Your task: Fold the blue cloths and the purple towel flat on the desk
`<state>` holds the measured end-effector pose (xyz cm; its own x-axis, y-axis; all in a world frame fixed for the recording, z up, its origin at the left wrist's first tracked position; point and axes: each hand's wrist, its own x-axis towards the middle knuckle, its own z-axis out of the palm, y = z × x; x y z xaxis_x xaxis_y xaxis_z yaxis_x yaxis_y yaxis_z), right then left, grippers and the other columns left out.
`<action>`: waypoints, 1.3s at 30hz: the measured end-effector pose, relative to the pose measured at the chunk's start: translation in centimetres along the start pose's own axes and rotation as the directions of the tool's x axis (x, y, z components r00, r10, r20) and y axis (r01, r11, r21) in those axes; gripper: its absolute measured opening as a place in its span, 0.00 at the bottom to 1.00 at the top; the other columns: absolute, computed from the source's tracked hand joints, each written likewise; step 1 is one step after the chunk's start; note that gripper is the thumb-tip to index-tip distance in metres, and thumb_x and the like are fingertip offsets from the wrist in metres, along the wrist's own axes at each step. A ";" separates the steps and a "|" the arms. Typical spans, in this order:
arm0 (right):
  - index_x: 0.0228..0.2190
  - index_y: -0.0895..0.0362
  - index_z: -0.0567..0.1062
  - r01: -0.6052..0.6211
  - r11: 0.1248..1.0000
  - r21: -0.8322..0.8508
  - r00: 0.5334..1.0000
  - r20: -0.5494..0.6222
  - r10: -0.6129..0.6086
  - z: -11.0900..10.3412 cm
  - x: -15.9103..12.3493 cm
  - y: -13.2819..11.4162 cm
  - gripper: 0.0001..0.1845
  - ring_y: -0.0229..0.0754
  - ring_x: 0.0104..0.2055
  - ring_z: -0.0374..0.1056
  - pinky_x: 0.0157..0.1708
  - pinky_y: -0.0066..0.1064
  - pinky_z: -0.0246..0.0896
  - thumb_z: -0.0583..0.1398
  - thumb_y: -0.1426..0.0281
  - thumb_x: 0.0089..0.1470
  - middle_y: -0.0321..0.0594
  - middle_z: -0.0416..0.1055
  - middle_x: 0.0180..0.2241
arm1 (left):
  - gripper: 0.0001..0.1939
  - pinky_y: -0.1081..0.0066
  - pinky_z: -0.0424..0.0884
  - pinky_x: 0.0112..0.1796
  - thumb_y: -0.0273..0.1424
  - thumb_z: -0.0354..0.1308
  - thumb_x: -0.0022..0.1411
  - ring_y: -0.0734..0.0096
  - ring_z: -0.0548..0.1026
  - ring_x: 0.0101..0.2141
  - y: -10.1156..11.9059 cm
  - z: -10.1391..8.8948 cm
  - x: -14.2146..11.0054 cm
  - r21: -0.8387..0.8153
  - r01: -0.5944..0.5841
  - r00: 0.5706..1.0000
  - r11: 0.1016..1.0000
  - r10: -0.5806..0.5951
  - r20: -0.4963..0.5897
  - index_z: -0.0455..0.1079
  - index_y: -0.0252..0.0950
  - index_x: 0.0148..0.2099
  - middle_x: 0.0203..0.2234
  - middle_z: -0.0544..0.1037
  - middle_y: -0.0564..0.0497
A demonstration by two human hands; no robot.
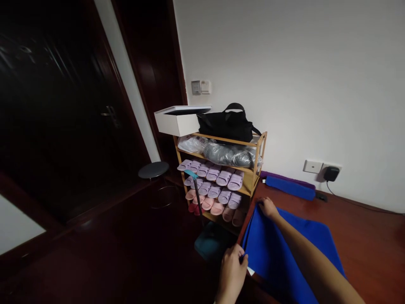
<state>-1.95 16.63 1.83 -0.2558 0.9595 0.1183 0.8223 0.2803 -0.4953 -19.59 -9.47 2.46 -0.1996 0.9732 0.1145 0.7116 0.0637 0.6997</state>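
Note:
A bright blue cloth point(278, 249) lies spread on a dark reddish wooden table point(363, 236) at the lower right. My left hand point(232, 270) pinches the cloth's near left corner at the table's edge, fingers closed on it. My right hand point(267, 207) reaches across the cloth and grips its far left corner, the forearm lying over the fabric.
A bamboo shoe rack point(253, 177) with several purple and pink slippers stands beside the table, with a black bag point(228, 122) and a white box point(179, 120) on top. A rolled blue and purple mat point(289, 185) lies by the wall. A round stool point(153, 169) and a dark door point(63, 105) are at left.

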 end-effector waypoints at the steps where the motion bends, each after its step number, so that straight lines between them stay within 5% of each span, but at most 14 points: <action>1: 0.45 0.55 0.79 0.021 0.999 0.030 1.000 -0.003 -0.021 -0.4 -0.2 -0.1 0.17 0.47 0.51 0.72 0.56 0.38 0.62 0.56 0.75 0.57 0.47 0.75 0.49 | 0.05 0.67 0.70 0.41 0.26 0.56 0.64 0.62 0.77 0.38 -0.1 0.0 0.1 -0.011 -0.012 1.000 1.000 0.012 -0.014 0.70 0.40 0.36 0.34 0.78 0.49; 8: 0.44 0.53 0.77 0.200 0.948 0.248 0.980 -0.060 -0.191 -6.6 -3.9 0.0 0.14 0.44 0.48 0.74 0.53 0.36 0.67 0.58 0.69 0.56 0.41 0.79 0.45 | 0.06 0.72 0.68 0.40 0.24 0.58 0.62 0.66 0.79 0.38 0.6 -0.1 1.6 0.006 0.037 0.999 0.999 -0.037 -0.014 0.72 0.40 0.36 0.33 0.81 0.53; 11: 0.44 0.53 0.76 0.255 0.918 0.303 0.965 -0.142 -0.222 -11.3 -6.2 0.9 0.15 0.44 0.45 0.75 0.49 0.35 0.70 0.60 0.63 0.55 0.41 0.78 0.43 | 0.08 0.74 0.67 0.37 0.21 0.57 0.60 0.70 0.80 0.35 1.1 -0.9 2.5 0.004 0.059 0.997 0.998 -0.059 -0.053 0.70 0.40 0.34 0.29 0.80 0.56; 14: 0.45 0.53 0.76 0.288 0.894 0.342 0.948 -0.232 -0.216 -17.2 -8.9 2.3 0.22 0.44 0.40 0.74 0.42 0.36 0.71 0.62 0.54 0.53 0.40 0.78 0.38 | 0.07 0.74 0.68 0.35 0.23 0.56 0.61 0.70 0.79 0.31 2.7 -2.8 3.6 -0.069 -0.051 0.985 0.996 0.039 -0.170 0.67 0.40 0.31 0.26 0.77 0.56; 17: 0.42 0.54 0.78 0.309 0.840 0.446 0.940 -0.274 -0.201 -23.5 -12.3 3.7 0.27 0.45 0.39 0.73 0.42 0.36 0.71 0.66 0.48 0.48 0.40 0.77 0.37 | 0.05 0.73 0.69 0.31 0.32 0.56 0.63 0.68 0.77 0.26 6.6 -5.8 4.7 -0.180 -0.236 0.955 0.955 0.193 -0.225 0.67 0.41 0.32 0.23 0.75 0.57; 22: 0.40 0.55 0.78 0.336 0.812 0.477 0.922 -0.342 -0.181 -32.7 -19.4 4.9 0.31 0.49 0.43 0.74 0.46 0.40 0.71 0.68 0.43 0.45 0.44 0.79 0.39 | 0.07 0.71 0.71 0.33 0.38 0.57 0.63 0.67 0.77 0.29 17.1 -11.4 4.6 -0.161 -0.470 0.872 0.868 0.429 -0.236 0.70 0.41 0.36 0.27 0.78 0.54; 28: 0.43 0.52 0.77 0.417 0.842 0.342 0.875 -0.401 -0.271 -40.6 -27.8 5.5 0.27 0.49 0.44 0.74 0.48 0.42 0.71 0.63 0.44 0.54 0.44 0.79 0.41 | 0.12 0.71 0.71 0.32 0.43 0.63 0.59 0.65 0.78 0.30 27.6 -17.1 3.4 -0.120 -0.624 0.780 0.772 0.624 -0.047 0.74 0.39 0.35 0.25 0.79 0.54; 33: 0.44 0.53 0.77 0.388 0.859 0.335 0.897 -0.353 -0.267 -44.6 -32.2 6.2 0.28 0.50 0.49 0.74 0.52 0.42 0.69 0.61 0.43 0.56 0.46 0.78 0.47 | 0.15 0.69 0.73 0.36 0.45 0.66 0.56 0.63 0.79 0.33 32.1 -18.5 3.5 -0.152 -0.659 0.727 0.736 0.676 0.121 0.75 0.38 0.33 0.28 0.81 0.52; 39: 0.43 0.53 0.76 0.387 0.849 0.360 0.895 -0.368 -0.252 -46.2 -35.1 6.2 0.29 0.50 0.49 0.73 0.51 0.42 0.70 0.62 0.42 0.54 0.46 0.77 0.46 | 0.16 0.68 0.74 0.37 0.45 0.67 0.55 0.64 0.79 0.35 33.4 -17.0 3.2 -0.246 -0.639 0.721 0.728 0.679 0.136 0.74 0.38 0.36 0.29 0.81 0.51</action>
<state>35.66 -13.92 34.38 -0.2494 0.7988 0.5475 0.4160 0.5989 -0.6842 -7.92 -7.96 38.19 0.4306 0.7753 0.4620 0.4801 -0.6302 0.6101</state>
